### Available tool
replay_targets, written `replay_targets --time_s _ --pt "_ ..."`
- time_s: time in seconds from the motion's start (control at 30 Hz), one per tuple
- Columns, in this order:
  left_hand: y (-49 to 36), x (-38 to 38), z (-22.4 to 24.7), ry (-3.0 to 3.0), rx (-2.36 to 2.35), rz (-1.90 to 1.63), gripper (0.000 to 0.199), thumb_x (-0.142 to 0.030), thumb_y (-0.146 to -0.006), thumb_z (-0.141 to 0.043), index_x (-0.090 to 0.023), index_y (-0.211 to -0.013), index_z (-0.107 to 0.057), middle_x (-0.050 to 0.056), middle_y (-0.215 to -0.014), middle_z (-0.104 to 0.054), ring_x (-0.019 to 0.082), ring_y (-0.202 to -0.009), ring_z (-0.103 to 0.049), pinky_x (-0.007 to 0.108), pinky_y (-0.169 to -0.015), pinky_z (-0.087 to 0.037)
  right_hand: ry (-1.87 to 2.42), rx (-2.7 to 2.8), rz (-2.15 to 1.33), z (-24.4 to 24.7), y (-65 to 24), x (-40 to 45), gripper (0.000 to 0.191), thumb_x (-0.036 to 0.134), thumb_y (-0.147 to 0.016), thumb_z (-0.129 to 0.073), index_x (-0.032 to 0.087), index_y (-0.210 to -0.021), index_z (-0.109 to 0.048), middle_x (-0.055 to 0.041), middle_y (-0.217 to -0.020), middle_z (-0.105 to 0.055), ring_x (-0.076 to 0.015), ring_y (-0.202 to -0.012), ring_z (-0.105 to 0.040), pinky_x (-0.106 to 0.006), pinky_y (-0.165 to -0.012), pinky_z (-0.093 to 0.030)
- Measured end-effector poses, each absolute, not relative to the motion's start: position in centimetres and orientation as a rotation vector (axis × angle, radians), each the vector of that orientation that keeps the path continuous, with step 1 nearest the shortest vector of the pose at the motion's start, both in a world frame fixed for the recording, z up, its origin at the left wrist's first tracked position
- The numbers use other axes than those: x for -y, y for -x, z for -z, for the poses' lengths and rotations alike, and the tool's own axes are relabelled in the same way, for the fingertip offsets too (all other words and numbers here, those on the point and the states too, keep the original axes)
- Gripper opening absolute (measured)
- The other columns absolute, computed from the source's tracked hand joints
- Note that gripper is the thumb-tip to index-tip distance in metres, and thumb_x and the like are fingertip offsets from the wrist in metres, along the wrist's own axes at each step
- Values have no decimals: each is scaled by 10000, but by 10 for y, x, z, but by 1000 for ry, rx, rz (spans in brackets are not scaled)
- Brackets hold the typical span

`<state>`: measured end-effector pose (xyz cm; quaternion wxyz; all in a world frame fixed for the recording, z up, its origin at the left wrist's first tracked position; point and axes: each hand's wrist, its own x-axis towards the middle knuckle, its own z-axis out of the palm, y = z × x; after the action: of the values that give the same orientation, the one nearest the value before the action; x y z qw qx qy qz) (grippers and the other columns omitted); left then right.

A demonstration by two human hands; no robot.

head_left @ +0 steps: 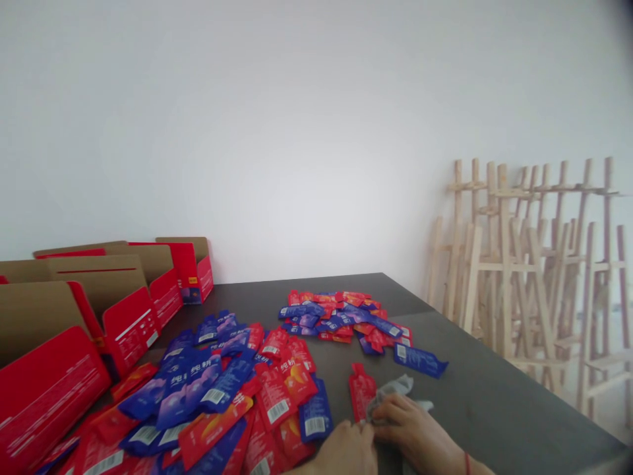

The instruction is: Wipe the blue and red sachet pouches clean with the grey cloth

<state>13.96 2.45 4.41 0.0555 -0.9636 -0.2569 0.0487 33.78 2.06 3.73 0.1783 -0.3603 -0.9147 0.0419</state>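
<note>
At the lower middle, my left hand (349,448) is closed, its fingertips pressed on a crumpled grey, cloth-like piece (393,389). My right hand (413,429), with a red band at the wrist, pinches the same grey piece from the right. The two hands are close together over the table. Just behind them a red pouch (361,390) lies flat, its lower end near my left fingers. A large pile of red and blue pouches (198,382) spreads to the left. Farther back is a smaller mixed pile (341,318), with a single blue pouch (419,360) at its right.
Open red cardboard boxes (131,323) with brown insides stand in a row along the left side. The dark table (494,396) has its right edge running diagonally. Beyond it, wooden easels (504,264) lean by the white wall.
</note>
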Motion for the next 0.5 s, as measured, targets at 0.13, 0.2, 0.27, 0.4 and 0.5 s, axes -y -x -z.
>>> replay_targets --time_s 0.13,0.2,0.27,0.4,0.5 --pt "-133 -36 -73 2923 645 -309 172 -266 -878 -648 -116 -923 -719 123 -902 -705 256 -766 -683 344 -570 -492 1174 2479 -134 -38 -340 -47 461 25 -881 -451 296 -1102 -751 -55 -1171 -708 -223 -1085 -598 -365 -937 -476" --pt "-131 -48 -89 2916 570 -258 186 -272 -843 -690 -129 -962 -703 103 -935 -709 245 -793 -684 346 -620 -523 1332 2358 -123 -38 -340 -70 526 -13 -803 -439 265 -1125 -750 -71 -1181 -699 -230 -1114 -589 -372 -971 -475" --pt "-132 -60 -99 2896 460 -182 248 -253 -812 -733 -141 -1026 -679 97 -1015 -705 241 -891 -683 353 -735 -543 1428 2263 -120 -35 -340 -89 538 -13 -770 -431 241 -1120 -751 -77 -1169 -698 -234 -1114 -591 -376 -987 -476" --pt "-142 -82 -93 2845 257 -164 415 -262 -744 -821 -156 -1102 -640 76 -1099 -694 238 -1015 -660 362 -820 -538 1398 2197 -124 -27 -344 -104 535 4 -765 -426 235 -1132 -740 -67 -1173 -692 -232 -1134 -587 -374 -1025 -465" --pt "-151 -90 -84 2778 238 -114 190 -241 -819 -757 -168 -962 -655 51 -987 -720 205 -871 -682 344 -723 -532 1357 2196 -120 -23 -347 -103 545 1 -754 -425 221 -1143 -736 -77 -1180 -690 -231 -1144 -587 -370 -1031 -465"
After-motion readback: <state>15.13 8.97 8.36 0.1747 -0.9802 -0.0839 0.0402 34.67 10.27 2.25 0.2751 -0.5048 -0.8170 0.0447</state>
